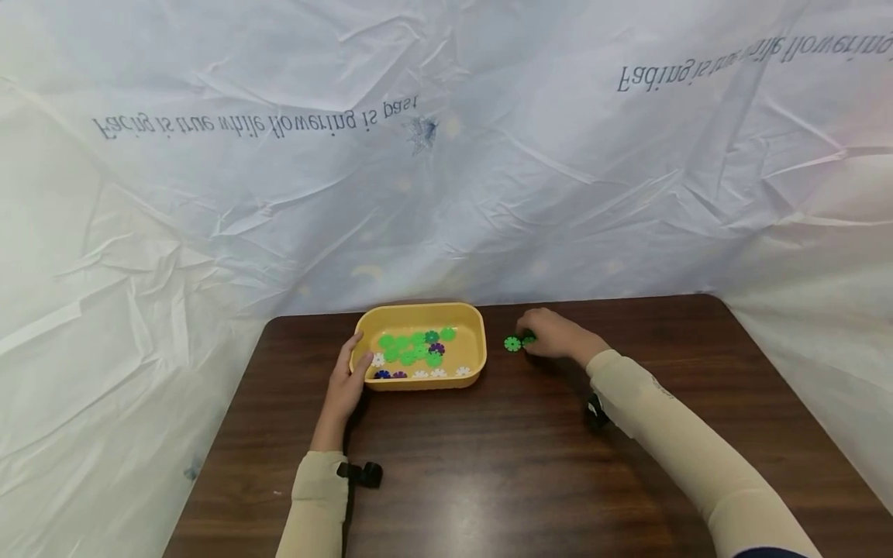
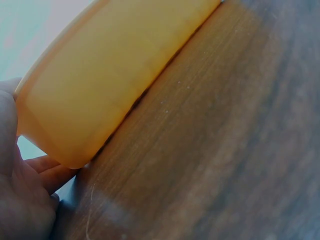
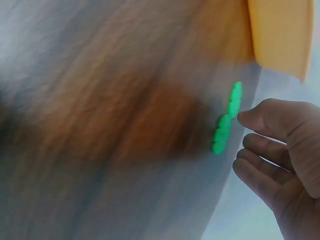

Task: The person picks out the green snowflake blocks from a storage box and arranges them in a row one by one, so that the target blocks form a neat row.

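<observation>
A person in cream sleeves works at a dark wooden bench (image 1: 488, 465) draped behind with white plastic sheeting (image 1: 209, 194). The left hand (image 1: 346, 381) rests against the near-left corner of a yellow tray (image 1: 474, 325), fingers relaxed along its wall; the left wrist view shows only that wall and the fingertips (image 2: 47, 167) under its corner. Only the head view reveals the green, white and purple flower-shaped discs (image 1: 415, 350) inside. The right hand (image 1: 551, 335) sits just right of the tray, fingertips touching two green discs (image 1: 513, 343) lying on the bench. The blurred right wrist view shows those fingers loosely curled, grasping nothing.
</observation>
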Motion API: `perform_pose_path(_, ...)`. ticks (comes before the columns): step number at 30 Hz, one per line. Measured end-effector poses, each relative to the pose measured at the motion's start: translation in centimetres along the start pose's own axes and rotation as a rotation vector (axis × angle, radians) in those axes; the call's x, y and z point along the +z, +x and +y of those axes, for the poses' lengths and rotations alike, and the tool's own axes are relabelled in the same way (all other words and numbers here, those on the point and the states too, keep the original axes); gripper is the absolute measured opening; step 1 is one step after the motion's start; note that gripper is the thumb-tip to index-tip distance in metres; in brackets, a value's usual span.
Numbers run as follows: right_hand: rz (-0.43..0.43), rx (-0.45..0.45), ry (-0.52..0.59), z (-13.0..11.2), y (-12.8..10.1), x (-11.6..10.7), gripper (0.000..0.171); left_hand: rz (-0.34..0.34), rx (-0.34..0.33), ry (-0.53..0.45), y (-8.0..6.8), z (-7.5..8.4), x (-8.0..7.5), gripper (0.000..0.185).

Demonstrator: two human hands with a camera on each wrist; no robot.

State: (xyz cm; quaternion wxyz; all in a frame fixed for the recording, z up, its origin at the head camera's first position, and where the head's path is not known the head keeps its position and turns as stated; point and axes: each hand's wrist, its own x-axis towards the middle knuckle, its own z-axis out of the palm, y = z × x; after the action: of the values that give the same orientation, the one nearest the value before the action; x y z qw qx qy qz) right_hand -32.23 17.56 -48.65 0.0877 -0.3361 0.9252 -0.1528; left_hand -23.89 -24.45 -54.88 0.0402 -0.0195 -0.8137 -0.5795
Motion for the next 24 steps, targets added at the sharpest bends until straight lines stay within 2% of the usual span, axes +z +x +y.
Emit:
perform_pose_path(4, 0.005, 0.001, -0.002, -0.6, 0.5, -0.7, 0.028, -0.02, -0.016, -0.02, 0.0, 0.9, -0.2, 0.057)
perform_pose_path(11, 0.012, -0.044, -0.005, -3.3, 1.8, -2.5, 0.029, -0.032, -0.023, 0.015, -1.0, 4.1, -0.4, 0.058)
perform_pose_path(17, 0.056, -0.107, -0.066, -6.4, 3.2, -3.3, 0.028, -0.032, -0.035, -0.004, -1.1, 4.1, -0.5, 0.057)
perform_pose_path(24, 0.037, -0.116, -0.127, -9.6, 5.3, -3.1, 0.029, -0.039, -0.036, -0.014, -0.8, 4.0, -0.5, 0.057)
